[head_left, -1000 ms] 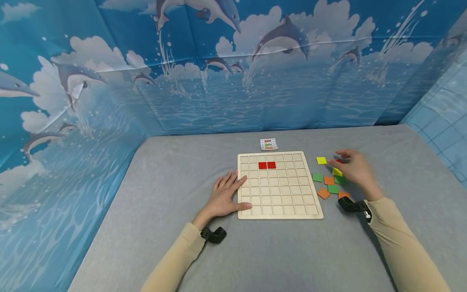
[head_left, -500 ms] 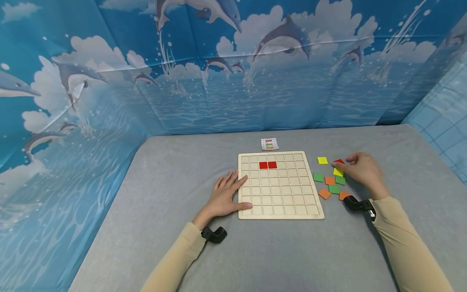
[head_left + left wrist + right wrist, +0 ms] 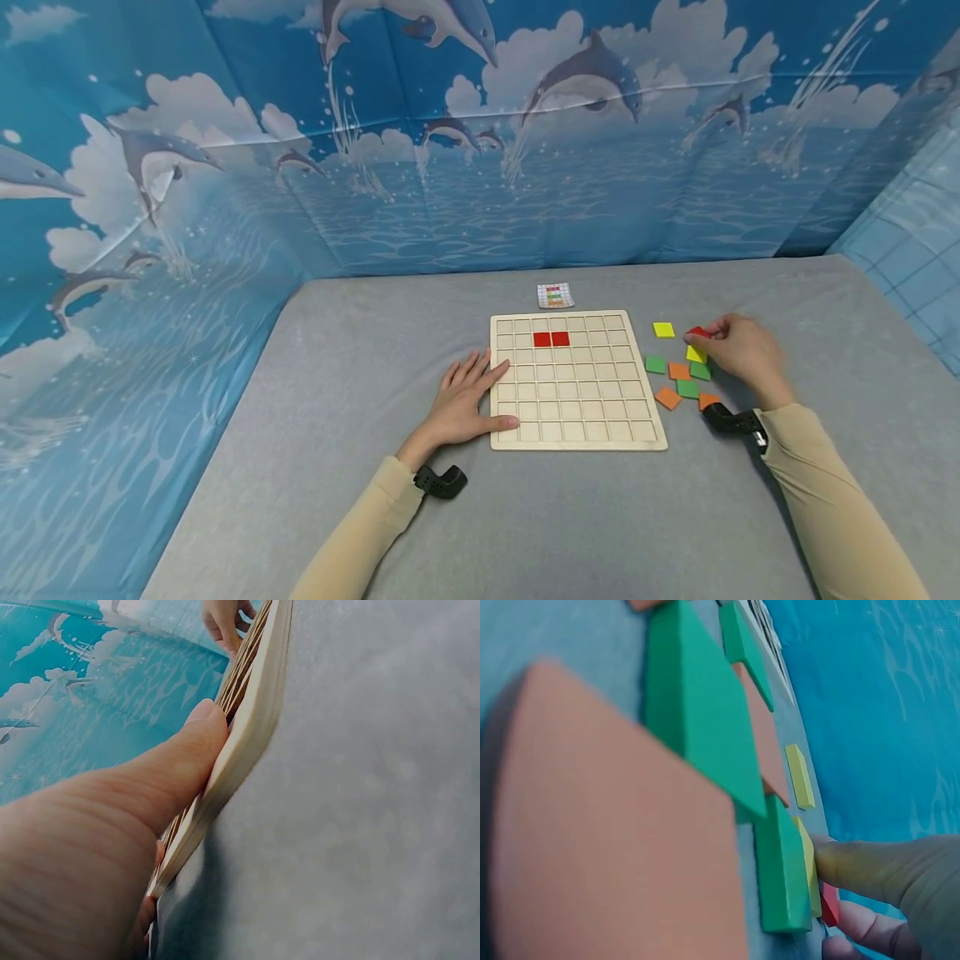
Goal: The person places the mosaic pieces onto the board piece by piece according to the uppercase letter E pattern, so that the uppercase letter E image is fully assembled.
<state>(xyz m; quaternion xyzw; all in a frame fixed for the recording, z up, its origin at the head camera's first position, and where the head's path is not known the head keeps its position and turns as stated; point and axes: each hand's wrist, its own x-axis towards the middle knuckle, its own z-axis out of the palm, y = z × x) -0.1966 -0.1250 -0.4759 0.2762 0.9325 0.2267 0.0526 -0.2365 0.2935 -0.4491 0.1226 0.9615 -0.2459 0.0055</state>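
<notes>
Just right of the wooden grid board, the right hand pinches a red tile at its fingertips above the loose tiles, and that shallow pinch could let it slip, while the flat left hand steadies the board's edge.

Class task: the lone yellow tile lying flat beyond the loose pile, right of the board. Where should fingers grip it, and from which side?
Pinch the yellow tile by two opposite edges, from above. It lies flat and thin on the cloth, apart from its neighbours, so its edges are probably free.
</notes>
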